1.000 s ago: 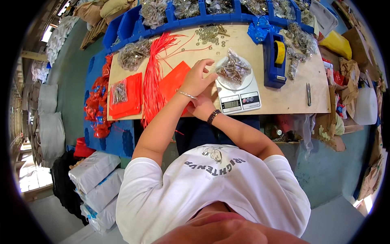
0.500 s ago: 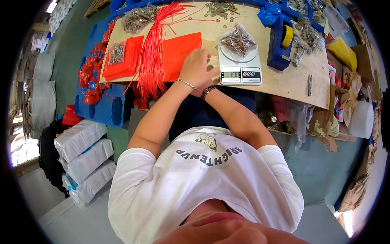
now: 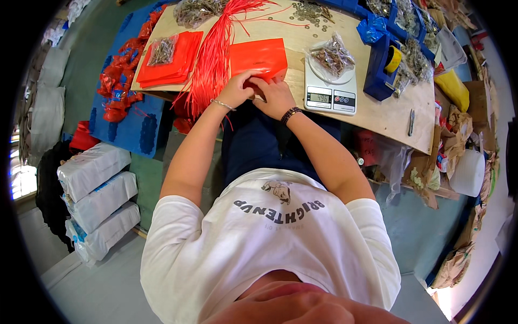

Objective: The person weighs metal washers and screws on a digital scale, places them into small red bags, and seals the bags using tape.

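1. The left hand (image 3: pixel 237 92) and right hand (image 3: pixel 275 96) are both resting, fingers curled, on the near edge of an orange plastic bag (image 3: pixel 258 56) lying flat at the front of the wooden table (image 3: pixel 377 116) (whether they are pinching it cannot be told).
2. A bundle of red ties (image 3: pixel 213 59) is lying just left.
3. A digital scale (image 3: pixel 330 92) is carrying a clear bag of metal parts (image 3: pixel 330 55), right.
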Action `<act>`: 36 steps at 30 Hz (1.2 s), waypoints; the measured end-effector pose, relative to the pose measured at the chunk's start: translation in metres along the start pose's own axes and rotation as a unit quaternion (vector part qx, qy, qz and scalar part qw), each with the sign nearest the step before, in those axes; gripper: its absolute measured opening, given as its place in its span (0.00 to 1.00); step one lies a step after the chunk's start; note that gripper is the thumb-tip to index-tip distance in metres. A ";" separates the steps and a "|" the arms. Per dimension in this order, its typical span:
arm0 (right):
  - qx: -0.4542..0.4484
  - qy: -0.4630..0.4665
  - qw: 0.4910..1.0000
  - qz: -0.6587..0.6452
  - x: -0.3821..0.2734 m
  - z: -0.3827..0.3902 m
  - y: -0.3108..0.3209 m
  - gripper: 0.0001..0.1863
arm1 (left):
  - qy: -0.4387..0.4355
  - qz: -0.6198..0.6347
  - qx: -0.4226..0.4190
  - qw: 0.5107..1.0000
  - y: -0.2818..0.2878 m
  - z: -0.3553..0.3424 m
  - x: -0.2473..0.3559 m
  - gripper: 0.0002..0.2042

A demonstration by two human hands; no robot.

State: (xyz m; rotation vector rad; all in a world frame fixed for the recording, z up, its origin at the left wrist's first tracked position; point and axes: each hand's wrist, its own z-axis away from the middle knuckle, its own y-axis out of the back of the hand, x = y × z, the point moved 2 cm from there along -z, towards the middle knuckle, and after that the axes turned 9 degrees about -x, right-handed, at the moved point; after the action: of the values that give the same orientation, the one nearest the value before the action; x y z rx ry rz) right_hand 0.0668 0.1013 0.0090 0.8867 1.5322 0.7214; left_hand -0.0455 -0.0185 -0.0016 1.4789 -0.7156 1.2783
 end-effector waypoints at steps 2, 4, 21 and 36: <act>-0.025 -0.013 1.000 -0.010 -0.002 0.000 0.002 0.31 | 0.029 0.028 0.021 0.999 0.002 -0.004 -0.006 0.24; -0.052 -0.041 0.997 -0.045 -0.001 0.001 0.005 0.33 | 0.058 0.054 0.014 0.997 0.004 -0.008 -0.004 0.23; -0.114 -0.066 0.957 -0.257 0.005 0.055 0.070 0.28 | 0.017 -0.273 0.208 0.939 -0.017 -0.024 0.009 0.07; -0.216 -0.018 0.873 0.438 0.109 0.020 0.158 0.33 | 0.026 -0.359 0.240 0.901 -0.021 -0.027 0.011 0.07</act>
State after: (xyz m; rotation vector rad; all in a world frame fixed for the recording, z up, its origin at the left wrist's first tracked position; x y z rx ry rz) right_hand 0.1037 0.2757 0.0820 1.2247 0.8082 1.6131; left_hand -0.0336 0.0154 0.0008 1.8494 0.2248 0.9234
